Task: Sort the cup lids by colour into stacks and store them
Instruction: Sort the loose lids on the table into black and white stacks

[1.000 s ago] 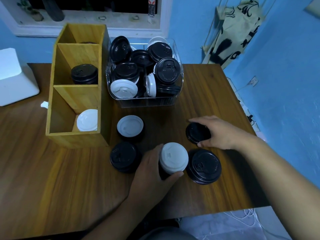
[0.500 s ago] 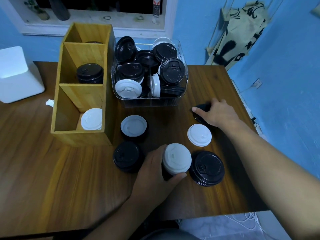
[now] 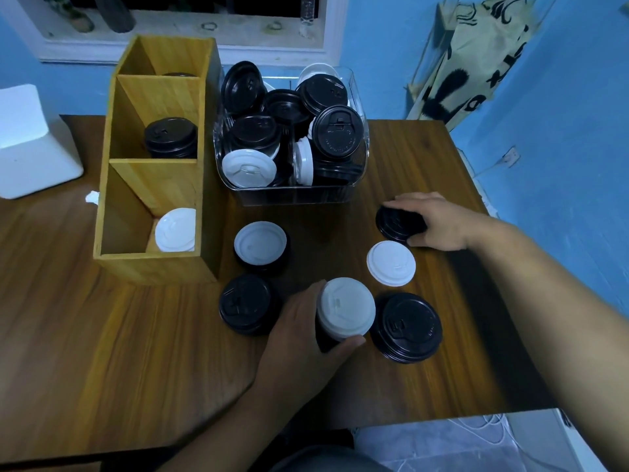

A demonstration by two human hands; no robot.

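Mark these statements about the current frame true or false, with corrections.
1. The left hand grips a white-topped stack. True.
2. The right hand holds a white lid. False: it grips a black lid; the loose white lid lies on the table beside it.
3. The nearest compartment of the wooden organizer holds white lids. True.
4. The clear bin contains only black lids. False: white and black lids are mixed in it.
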